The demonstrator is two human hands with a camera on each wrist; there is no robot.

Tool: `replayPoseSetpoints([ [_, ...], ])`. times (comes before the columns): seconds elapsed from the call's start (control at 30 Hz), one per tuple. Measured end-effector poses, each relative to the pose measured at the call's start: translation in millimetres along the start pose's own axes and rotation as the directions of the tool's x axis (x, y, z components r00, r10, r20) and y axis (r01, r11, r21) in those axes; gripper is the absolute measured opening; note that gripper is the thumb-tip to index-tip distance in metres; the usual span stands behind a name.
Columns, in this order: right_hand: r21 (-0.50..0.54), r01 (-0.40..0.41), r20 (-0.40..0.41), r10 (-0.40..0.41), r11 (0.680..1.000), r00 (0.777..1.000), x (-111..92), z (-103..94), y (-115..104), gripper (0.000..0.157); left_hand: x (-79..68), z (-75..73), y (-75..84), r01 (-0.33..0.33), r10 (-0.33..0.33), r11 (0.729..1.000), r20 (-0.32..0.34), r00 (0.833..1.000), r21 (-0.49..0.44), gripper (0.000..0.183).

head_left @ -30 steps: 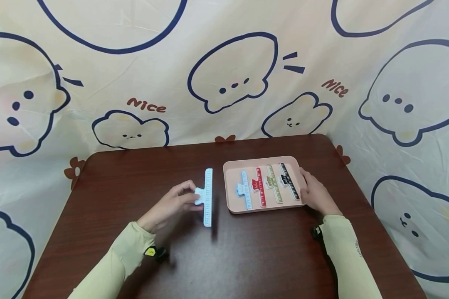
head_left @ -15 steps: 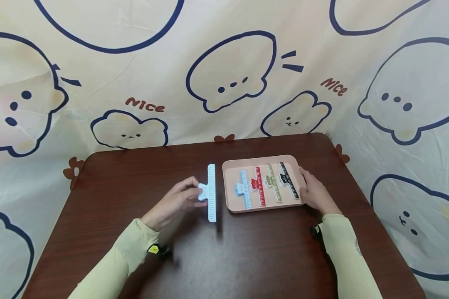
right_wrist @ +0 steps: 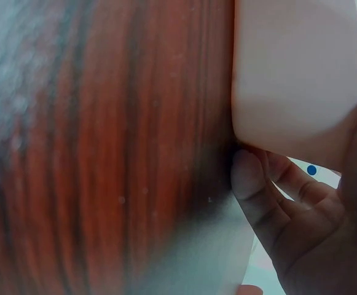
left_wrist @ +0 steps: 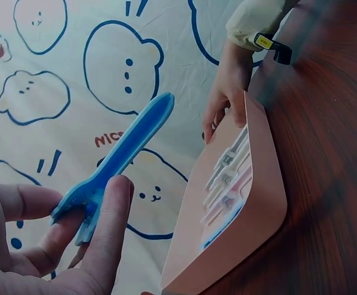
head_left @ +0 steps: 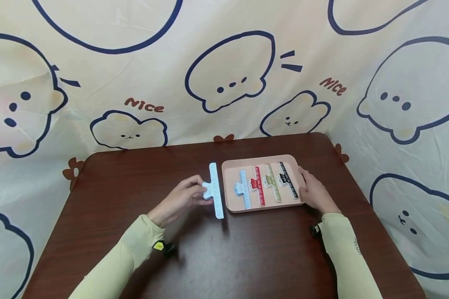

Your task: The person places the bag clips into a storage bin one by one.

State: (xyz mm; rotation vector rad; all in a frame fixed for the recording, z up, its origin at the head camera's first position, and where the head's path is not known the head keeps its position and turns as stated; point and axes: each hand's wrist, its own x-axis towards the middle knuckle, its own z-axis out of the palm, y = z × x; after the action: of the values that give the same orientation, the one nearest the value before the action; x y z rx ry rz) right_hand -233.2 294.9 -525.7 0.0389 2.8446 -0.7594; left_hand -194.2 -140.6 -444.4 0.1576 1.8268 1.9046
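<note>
My left hand (head_left: 181, 199) pinches a light blue bag clip (head_left: 216, 191) by its short handle, with the long ruler-marked bar held just left of the pink tray (head_left: 230, 176). In the left wrist view the clip's hollow blue underside (left_wrist: 129, 138) shows between thumb and fingers. My right hand (head_left: 316, 193) grips the tray's right end; in the right wrist view its fingers (right_wrist: 249, 175) are at the tray's lower corner. Inside the tray lie a blue clip (head_left: 245, 191), a red clip (head_left: 260, 189), a green clip (head_left: 273, 182) and a black clip (head_left: 289, 180), side by side.
The dark brown wooden table (head_left: 247, 257) runs under both forearms. A pale curtain (head_left: 134, 74) with blue cartoon outlines hangs behind the table and along its sides. Both wrists carry small black devices, the left one (head_left: 168, 249) with a yellow label.
My left hand has moved right and slightly away from me, bringing the blue clip close to the tray's left side; the bar now tilts a little. The right hand stays at the tray.
</note>
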Motion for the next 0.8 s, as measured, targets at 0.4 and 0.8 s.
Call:
replayPoseSetpoints([
  [0.4, -0.001, -0.006, 0.007, 0.006, 1.000, 1.000, -1, 0.3, -1, 0.073, 15.0, 11.4, -0.1, -0.003, 0.003, 1.000, -0.003, 1.000, 0.027, 0.016],
  [0.8, 0.008, -0.012, -0.003, 0.012, 1.000, 1.000, -2, -0.2, -2, 0.072, 30.5, 17.1, -1.1, -0.020, 0.031, 0.986, -0.060, 0.998, 0.168, 0.015],
])
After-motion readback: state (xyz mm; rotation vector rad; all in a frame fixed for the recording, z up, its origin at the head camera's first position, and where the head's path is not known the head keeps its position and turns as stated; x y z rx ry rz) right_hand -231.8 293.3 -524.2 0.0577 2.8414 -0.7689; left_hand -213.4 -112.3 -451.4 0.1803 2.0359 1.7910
